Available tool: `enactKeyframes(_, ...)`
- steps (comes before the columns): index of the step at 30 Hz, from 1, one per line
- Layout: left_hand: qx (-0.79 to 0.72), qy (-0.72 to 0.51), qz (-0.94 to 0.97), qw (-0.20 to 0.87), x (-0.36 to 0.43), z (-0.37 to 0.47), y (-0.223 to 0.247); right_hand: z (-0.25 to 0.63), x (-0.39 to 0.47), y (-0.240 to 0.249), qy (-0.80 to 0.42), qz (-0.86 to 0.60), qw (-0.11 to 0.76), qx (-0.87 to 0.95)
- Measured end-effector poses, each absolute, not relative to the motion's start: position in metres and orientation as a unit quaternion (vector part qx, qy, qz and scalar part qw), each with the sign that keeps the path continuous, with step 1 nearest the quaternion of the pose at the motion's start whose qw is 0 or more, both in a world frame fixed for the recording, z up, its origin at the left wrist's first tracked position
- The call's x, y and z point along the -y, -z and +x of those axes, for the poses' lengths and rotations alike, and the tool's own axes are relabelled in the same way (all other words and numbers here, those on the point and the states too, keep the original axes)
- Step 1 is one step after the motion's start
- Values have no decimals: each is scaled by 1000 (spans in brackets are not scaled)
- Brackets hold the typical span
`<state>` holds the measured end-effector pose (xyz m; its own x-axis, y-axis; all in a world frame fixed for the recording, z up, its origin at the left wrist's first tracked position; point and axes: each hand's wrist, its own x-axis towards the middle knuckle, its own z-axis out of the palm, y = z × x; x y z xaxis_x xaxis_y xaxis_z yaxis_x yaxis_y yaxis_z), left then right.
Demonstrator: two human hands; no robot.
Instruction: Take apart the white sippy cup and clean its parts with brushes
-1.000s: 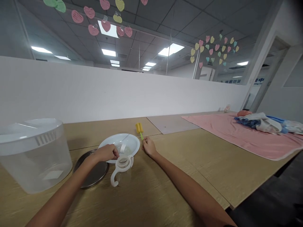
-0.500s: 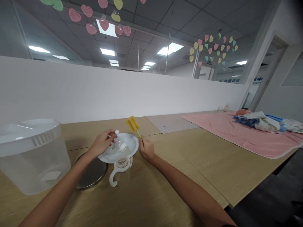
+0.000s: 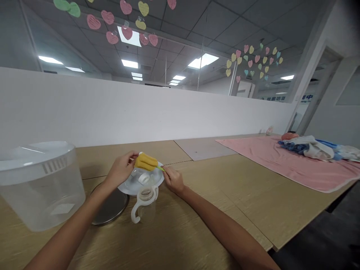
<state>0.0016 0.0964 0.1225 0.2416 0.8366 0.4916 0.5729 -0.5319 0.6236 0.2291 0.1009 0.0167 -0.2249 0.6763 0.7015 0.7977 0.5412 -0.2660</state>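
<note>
My right hand [image 3: 173,180] grips the thin green handle of a yellow sponge bottle brush [image 3: 146,162]. The sponge points left, against the fingertips of my left hand [image 3: 121,169], which pinch a small white cap-like piece [image 3: 140,153], now mostly hidden behind the sponge. Under both hands lies a white bowl [image 3: 161,180] holding a white ring-shaped part [image 3: 144,178] and some clear pieces that are hard to make out. In front of the bowl stands a clear baby bottle [image 3: 146,210] with white curved handles [image 3: 136,213] and an uncapped mouth.
A round dark metal plate [image 3: 111,208] lies left of the bottle, partly under my left forearm. Further left stands a large translucent bucket [image 3: 42,202]. Crumpled clothes [image 3: 317,148] lie on a pink cloth [image 3: 267,161] at the right. A white wall [image 3: 140,112] borders the table's back.
The brush has tipped from upright to nearly level, its sponge swinging left and down onto the small white piece. My left hand stays in about the same place.
</note>
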Motion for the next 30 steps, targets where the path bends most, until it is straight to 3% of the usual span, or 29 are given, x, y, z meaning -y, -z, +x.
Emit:
enactKeyframes(4, -463, -361, 800, 128, -97, 2, -118, 229, -104, -16, 77, -492, 436, 750)
enactKeyframes(10, -465, -399, 775, 158, -91, 6, -125, 236, -113, -15, 78, -547, 472, 687)
enactKeyframes(24, -451, -478, 750, 72, -76, 12, -135, 231, -108, -13, 121, -459, 424, 772)
enactKeyframes(30, -462, -424, 779, 12, -69, 9, -141, 231, -109, -13, 157, -428, 426, 782)
